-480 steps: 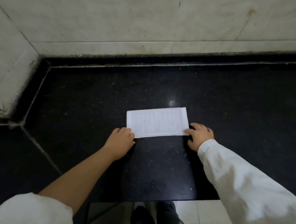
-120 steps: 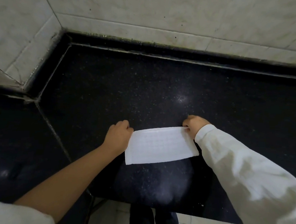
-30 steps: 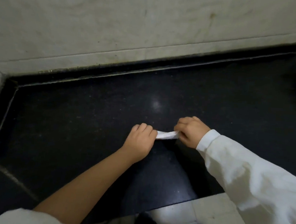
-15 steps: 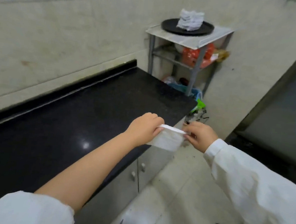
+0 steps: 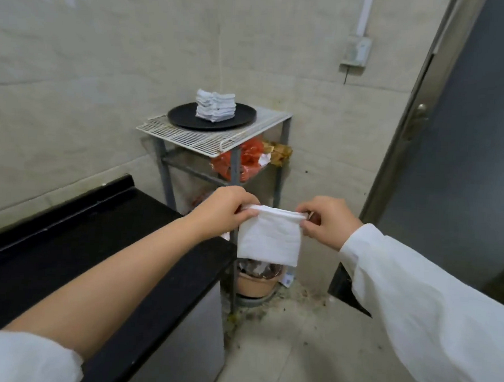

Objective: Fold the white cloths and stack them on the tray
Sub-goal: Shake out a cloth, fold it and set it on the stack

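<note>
A folded white cloth (image 5: 268,239) hangs in the air beyond the end of the black counter. My left hand (image 5: 224,211) pinches its top left corner and my right hand (image 5: 327,220) pinches its top right corner. Farther off, a round black tray (image 5: 184,117) rests on a white wire rack. A stack of several folded white cloths (image 5: 215,109) sits on the tray, right of its middle.
The black counter (image 5: 87,257) runs along the left, ending at a grey cabinet. The wire rack (image 5: 206,139) stands on a metal frame with red packets (image 5: 240,163) on a lower shelf and a pink basin (image 5: 257,282) on the floor. A grey door (image 5: 465,150) is at right.
The view has swung right from the counter toward the rack. The cloth, folded smaller, has been lifted off the counter and now hangs between both hands, closer to the tray.
</note>
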Tool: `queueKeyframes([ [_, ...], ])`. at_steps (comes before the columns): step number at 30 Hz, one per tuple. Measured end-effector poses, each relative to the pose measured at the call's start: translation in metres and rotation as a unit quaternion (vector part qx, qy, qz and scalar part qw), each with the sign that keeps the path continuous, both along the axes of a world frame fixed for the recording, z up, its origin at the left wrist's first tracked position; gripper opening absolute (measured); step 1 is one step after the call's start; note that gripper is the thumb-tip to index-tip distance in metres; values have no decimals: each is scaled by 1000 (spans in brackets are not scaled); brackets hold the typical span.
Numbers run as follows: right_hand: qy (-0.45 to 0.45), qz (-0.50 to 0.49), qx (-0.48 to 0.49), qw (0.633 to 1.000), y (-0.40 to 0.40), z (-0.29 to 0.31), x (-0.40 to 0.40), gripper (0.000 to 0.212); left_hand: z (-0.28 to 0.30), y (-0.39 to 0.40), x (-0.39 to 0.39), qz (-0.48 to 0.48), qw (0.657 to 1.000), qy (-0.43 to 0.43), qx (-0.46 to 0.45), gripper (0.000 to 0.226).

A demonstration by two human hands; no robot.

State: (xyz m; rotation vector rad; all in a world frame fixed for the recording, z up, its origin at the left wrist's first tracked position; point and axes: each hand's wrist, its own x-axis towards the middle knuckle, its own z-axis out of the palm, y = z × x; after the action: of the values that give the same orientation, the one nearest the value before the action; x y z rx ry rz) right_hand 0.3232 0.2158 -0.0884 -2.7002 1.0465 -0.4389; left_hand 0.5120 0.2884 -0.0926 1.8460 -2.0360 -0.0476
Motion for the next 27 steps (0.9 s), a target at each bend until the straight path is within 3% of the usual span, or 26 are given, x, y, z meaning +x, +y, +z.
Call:
queueKeyframes([
  [11, 34, 85, -31, 995, -226, 64, 98, 26, 56, -195, 77, 122, 992, 33, -9, 28],
  [17, -13, 103, 3, 995, -328, 82, 156, 20, 75, -271, 116, 197, 979, 40, -24, 24],
  [22, -58, 165, 8, 985, -418, 100, 220, 18, 90, -346, 158, 314, 936, 147, -67, 19],
  [27, -116, 222, -21, 968, -490, 122, 283, 22, 116, -419, 195, 419, 884, 124, -167, 24],
])
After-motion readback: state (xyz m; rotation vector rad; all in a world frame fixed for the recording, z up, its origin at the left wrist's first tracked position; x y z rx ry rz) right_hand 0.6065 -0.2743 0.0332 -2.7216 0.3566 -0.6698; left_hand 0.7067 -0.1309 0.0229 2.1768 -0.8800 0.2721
